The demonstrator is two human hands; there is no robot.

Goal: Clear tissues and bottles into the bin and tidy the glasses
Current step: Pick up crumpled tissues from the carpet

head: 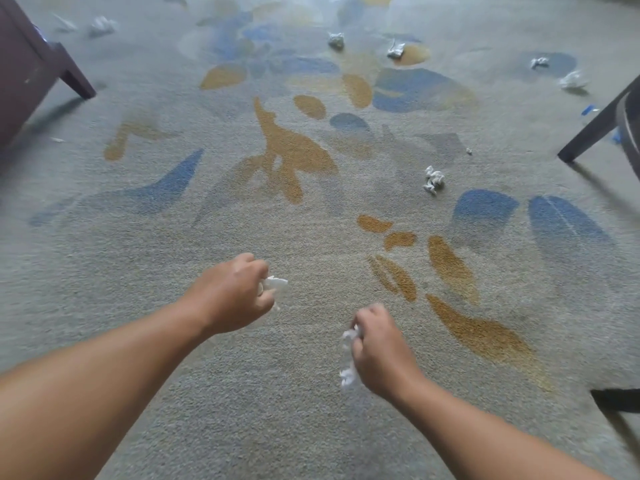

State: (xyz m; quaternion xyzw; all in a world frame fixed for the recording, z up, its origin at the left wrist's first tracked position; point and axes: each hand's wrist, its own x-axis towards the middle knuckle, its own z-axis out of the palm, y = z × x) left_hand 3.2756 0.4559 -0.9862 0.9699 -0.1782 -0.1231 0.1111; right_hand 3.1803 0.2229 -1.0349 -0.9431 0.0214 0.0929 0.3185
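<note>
Left hand point(235, 296): fingers curled round a small crumpled white tissue wad point(277, 284); its tip pokes out toward the right hand.
Right hand point(381, 344): fist closed on a long twisted white tissue strand point(348, 358); its long axis runs from the fist back toward the person, with the free end dangling.
Floor: grey carpet with blue and ochre patches point(173, 341) beneath both hands.
Loose tissue: a crumpled white tissue ball point(433, 180) lies ahead of the right hand, well apart.
Far tissues: two more crumpled white tissues point(336, 40) point(396, 50) lie far beyond both hands.
Furniture: a dark chair leg point(595, 129) stands far ahead-right.
</note>
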